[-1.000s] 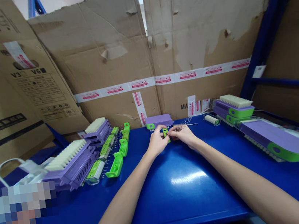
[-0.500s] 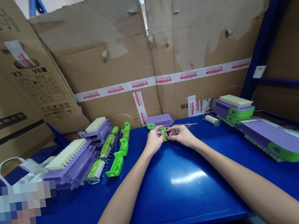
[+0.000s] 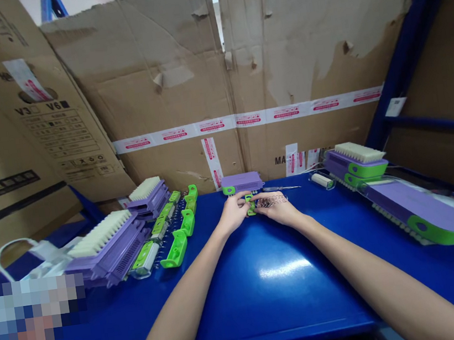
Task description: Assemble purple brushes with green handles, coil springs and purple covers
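Left hand (image 3: 235, 212): fingers closed on one small bright-green plastic piece (image 3: 251, 207), centred over glossy blue metal tabletop (image 3: 266, 310), before purple plastic brush block (image 3: 242, 180). Right hand (image 3: 281, 211): fingertips pinched together beside that piece, gripping slender silvery wire spring (image 3: 272, 201), coils lying across the hand. Thin pointed metal tool (image 3: 285, 187): just behind.

There is room to pass over the glossy blue surface (image 3: 287, 307) between the left forearm (image 3: 184, 292) and right forearm (image 3: 373, 265), until the left grip (image 3: 233, 212), on a small green plastic piece (image 3: 250, 205), and the right grip (image 3: 282, 213), with a silver coil spring (image 3: 275, 200), block the way. A row of green plastic brackets (image 3: 175, 251) and stacked purple housings (image 3: 113, 257) topped with cream bristles obstruct the left, a long purple-and-green bristled brush (image 3: 419, 203) the right; brown cardboard sheets (image 3: 166, 89) wall off the back.
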Demonstrator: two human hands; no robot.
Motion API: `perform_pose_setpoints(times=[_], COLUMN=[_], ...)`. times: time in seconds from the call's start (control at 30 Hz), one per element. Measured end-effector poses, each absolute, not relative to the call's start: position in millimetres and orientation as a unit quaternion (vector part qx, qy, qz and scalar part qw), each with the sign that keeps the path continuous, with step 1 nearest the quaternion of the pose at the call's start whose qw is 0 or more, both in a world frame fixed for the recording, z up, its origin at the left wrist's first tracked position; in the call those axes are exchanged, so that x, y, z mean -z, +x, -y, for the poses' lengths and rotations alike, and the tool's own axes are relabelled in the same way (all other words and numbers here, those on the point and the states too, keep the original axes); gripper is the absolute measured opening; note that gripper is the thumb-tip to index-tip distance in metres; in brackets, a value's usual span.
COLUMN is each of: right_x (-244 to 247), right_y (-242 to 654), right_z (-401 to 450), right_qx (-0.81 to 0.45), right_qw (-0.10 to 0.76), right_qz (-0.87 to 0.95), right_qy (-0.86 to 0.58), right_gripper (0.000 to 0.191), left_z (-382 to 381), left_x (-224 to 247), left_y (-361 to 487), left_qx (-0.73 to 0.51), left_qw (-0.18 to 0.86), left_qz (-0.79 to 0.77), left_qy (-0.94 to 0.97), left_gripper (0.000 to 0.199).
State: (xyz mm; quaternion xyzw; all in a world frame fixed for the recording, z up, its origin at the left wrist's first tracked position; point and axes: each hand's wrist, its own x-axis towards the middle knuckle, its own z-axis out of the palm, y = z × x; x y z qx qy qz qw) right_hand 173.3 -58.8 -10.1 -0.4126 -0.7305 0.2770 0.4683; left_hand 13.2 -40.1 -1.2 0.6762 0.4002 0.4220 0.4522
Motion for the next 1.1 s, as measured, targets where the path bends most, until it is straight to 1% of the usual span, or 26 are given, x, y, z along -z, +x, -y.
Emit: perform_pose_setpoints(times=[0.23, 0.43, 0.57, 0.7, 0.87, 0.97, 1.1], right_x=[7.6, 5.7, 5.7, 5.5, 6.7, 5.9, 1.9], right_y=[171.3, 169.4, 171.2, 173.0, 172.9, 171.1, 168.0], right_z=[60.7, 61.1, 58.8, 58.4, 59.1, 60.8, 65.9], right_qx=[-0.285, -0.234, -0.205, -0.210, -0.217, -0.175, -0.129], right_qw=[0.465, 0.461, 0.459, 0.442, 0.434, 0.430, 0.409], right_qz=[0.717, 0.742, 0.750, 0.744, 0.749, 0.773, 0.798], right_qy=[-0.434, -0.426, -0.430, -0.454, -0.451, -0.433, -0.423], right_gripper=[0.024, 0.011, 0.010, 0.009, 0.012, 0.010, 0.014], left_z=[35.7, 36.2, 40.8, 43.2, 43.6, 43.2, 42.4], left_x=[3.8, 2.3, 0.3, -0.3, -2.1, -3.4, -3.4], left_y=[10.4, 9.8, 14.1, 17.6, 17.2, 15.9, 14.5], left_qx=[-0.406, -0.379, -0.378, -0.393, -0.397, -0.397, -0.398], left_qw=[0.505, 0.507, 0.486, 0.471, 0.491, 0.486, 0.468], left_qz=[-0.380, -0.381, -0.390, -0.403, -0.411, -0.409, -0.414], left_qy=[0.660, 0.674, 0.685, 0.679, 0.658, 0.662, 0.672], left_gripper=[0.045, 0.053, 0.050, 0.044, 0.051, 0.053, 0.049])
